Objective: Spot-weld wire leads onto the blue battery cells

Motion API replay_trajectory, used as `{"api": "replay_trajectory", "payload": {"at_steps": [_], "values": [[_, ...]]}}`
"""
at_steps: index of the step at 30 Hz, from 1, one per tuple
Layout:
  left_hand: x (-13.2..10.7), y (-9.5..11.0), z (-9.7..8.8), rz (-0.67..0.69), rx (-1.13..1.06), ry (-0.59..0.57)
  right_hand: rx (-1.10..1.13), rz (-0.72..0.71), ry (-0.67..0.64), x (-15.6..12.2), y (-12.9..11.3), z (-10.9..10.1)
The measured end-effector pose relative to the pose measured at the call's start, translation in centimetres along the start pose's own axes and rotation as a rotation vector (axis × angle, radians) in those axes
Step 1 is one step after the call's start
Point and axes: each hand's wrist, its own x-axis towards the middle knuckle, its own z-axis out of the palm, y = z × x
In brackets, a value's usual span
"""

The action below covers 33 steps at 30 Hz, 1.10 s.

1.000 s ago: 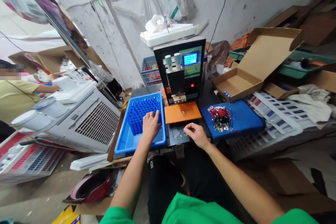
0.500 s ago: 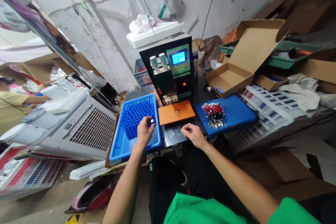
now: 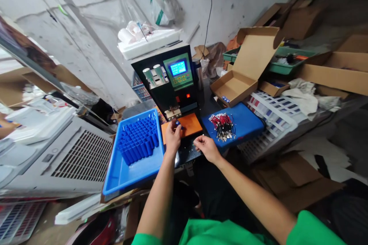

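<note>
My left hand [image 3: 173, 136] is closed on a small blue cylinder cell [image 3: 178, 124] and holds it over the orange plate [image 3: 188, 124] in front of the black spot-welding machine [image 3: 169, 80]. To its left a blue tray [image 3: 126, 168] holds several upright blue cells [image 3: 138, 141]. My right hand [image 3: 204, 146] rests at the table edge, fingers pinched on something thin that I cannot make out. A heap of red-wired connectors [image 3: 222, 125] lies on a blue pad [image 3: 244, 124] just right of that hand.
An open cardboard box [image 3: 240, 84] stands behind the blue pad. White slotted trays [image 3: 276, 113], cloth and more cartons crowd the right. A grey vented unit [image 3: 71, 157] sits to the left. White foam [image 3: 149, 42] lies on top of the machine.
My left hand picked a blue cell out of the tray and carried it right onto the orange plate. The right hand stayed put. The view swung to the right.
</note>
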Motion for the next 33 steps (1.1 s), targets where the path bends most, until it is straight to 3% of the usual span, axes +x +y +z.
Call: {"api": "replay_trajectory", "payload": {"at_steps": [7, 12, 17, 25, 33], "values": [[0.3, -0.9, 0.4, 0.009, 0.044, -0.012, -0.008, -0.087, 0.035, 2.8, -2.2, -0.4], [-0.1, -0.8, 0.6, 0.013, 0.069, -0.004, -0.006, -0.171, 0.075, 7.3, -3.8, 1.4], [-0.5, -0.4, 0.8, 0.007, 0.080, 0.027, -0.044, -0.197, 0.082, 10.6, -3.8, 3.4], [-0.6, -0.5, 0.8, 0.021, 0.061, 0.037, -0.088, -0.217, 0.018, 11.4, -2.9, 4.3], [-0.6, -0.7, 0.7, 0.019, 0.101, 0.036, -0.144, -0.213, 0.061, 11.2, -3.3, 4.8]]}}
